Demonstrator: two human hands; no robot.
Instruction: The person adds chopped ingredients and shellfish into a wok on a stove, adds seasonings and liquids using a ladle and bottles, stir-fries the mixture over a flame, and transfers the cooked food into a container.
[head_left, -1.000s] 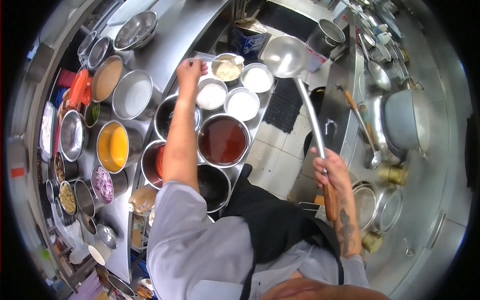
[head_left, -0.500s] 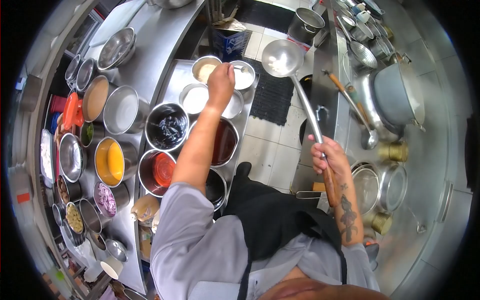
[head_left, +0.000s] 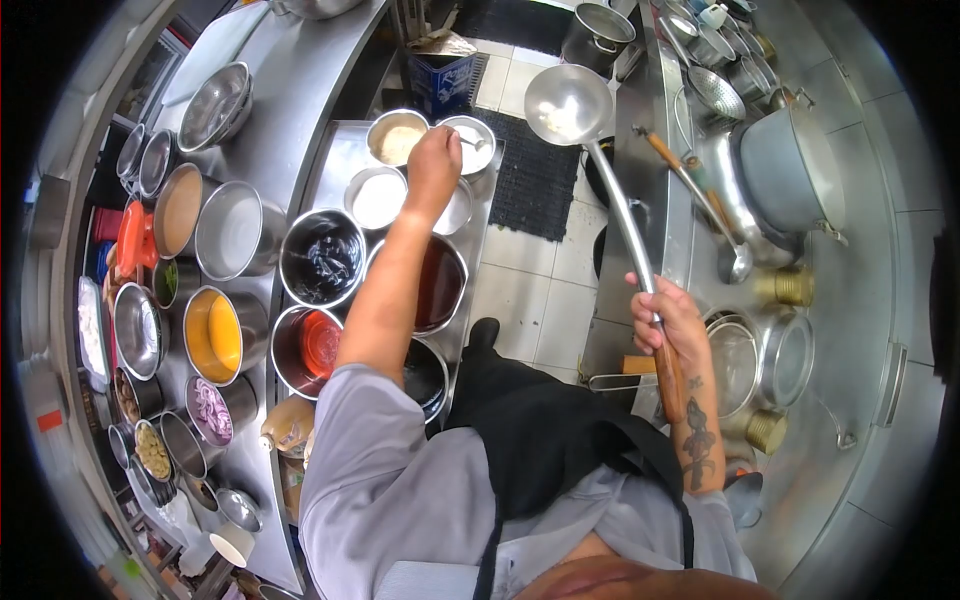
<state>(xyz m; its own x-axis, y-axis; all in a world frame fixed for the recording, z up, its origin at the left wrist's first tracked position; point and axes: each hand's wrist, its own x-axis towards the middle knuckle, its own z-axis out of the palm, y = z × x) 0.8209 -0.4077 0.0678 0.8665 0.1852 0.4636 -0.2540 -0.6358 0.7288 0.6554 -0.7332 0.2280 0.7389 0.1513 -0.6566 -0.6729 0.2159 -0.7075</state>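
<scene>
Left hand (head_left: 434,170) pinches small spoon (head_left: 477,144) over white powder (head_left: 474,160); right hand (head_left: 668,318) wraps ladle (head_left: 622,205). Wrist roll could spill pale contents (head_left: 562,125).

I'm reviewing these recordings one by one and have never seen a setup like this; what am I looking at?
There is no robot here: a person works with two bare hands. The single view comes from a camera worn on their head, looking forward and down, so their left is picture left. The left hand holds a small spoon over a container of something white. The right hand grips the wooden handle of a big ladle. On the metal worktop at left stand containers, including one of yellow liquid and one of sliced purple onion.
</scene>
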